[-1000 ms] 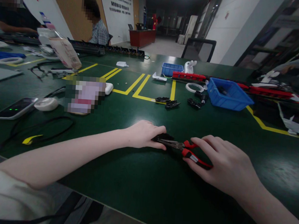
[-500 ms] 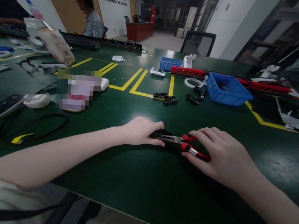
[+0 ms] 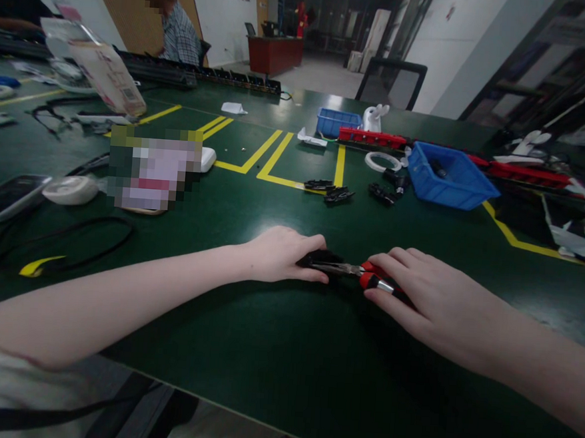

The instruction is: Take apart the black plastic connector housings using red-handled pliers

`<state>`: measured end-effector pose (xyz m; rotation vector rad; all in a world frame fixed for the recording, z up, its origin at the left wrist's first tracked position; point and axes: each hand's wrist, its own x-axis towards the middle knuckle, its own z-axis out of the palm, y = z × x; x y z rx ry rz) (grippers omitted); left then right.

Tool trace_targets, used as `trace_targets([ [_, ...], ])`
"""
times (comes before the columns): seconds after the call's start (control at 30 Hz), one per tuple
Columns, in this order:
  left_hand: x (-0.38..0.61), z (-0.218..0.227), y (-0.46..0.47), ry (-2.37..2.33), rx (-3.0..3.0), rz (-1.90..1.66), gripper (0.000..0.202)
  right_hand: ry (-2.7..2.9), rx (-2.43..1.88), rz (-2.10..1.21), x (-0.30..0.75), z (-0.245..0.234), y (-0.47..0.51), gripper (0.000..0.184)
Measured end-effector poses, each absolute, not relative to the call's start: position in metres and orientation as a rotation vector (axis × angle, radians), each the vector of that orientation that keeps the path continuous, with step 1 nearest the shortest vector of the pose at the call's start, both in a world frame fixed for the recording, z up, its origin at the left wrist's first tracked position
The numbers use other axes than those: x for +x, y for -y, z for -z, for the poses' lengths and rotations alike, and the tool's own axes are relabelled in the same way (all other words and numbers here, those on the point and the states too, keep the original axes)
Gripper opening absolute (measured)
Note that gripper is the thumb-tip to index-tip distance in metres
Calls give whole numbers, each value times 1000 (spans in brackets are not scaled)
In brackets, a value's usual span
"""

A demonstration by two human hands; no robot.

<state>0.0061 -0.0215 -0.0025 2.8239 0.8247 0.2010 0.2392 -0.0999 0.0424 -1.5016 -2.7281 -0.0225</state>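
My left hand [image 3: 280, 255] pinches a small black part [image 3: 322, 256] between thumb and fingers, over the green table. From the right, the long jaws of red-and-black pliers [image 3: 379, 283] reach to the black part and lie against or around it; which of the two I cannot tell. My right hand [image 3: 418, 288] is closed round the handles of the pliers. Beyond my hands, several similar black parts [image 3: 338, 195] lie on the table.
A blue bin [image 3: 450, 180] with dark items stands at the right, beside a white ring of tape [image 3: 382, 162]. Farther back are a smaller blue bin [image 3: 335, 124] and red rails [image 3: 373, 138]. Cables, a phone and a bottle [image 3: 107, 76] occupy the left. Another person [image 3: 180, 34] sits beyond.
My right hand has squeezed the plier handles closer together. The view has shifted slightly; my left hand keeps its hold on the black part.
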Motion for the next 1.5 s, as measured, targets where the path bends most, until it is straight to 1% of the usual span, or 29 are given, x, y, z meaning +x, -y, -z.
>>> trace_targets([
  [0.1,6,4,21,-808,2823,-220,42,2707,-1542,118,237,-40,104,33],
  [0.23,7,4,21,-808,2834,-197,44,2723,-1493,332,238,-36,104,35],
  [0.37,7,2,20,-819,2844,-198,44,2715,-1416,464,240,-35,99,25],
  [0.57,7,3,21,-804,2841,-217,44,2724,-1458,393,240,-31,97,20],
  [0.87,7,2,21,-840,2851,-198,48,2772,-1596,197,239,-35,94,24],
  [1.03,7,0,20,-782,2840,-191,48,2822,-1561,311,240,-38,91,24],
  [1.33,7,0,19,-763,2854,-177,43,2872,-1428,625,238,-43,84,18],
  [1.4,6,1,19,-726,2860,-188,41,2878,-1425,596,239,-44,82,16],
  [1.5,4,2,17,-692,2847,-204,38,2856,-1462,462,239,-43,78,18],
])
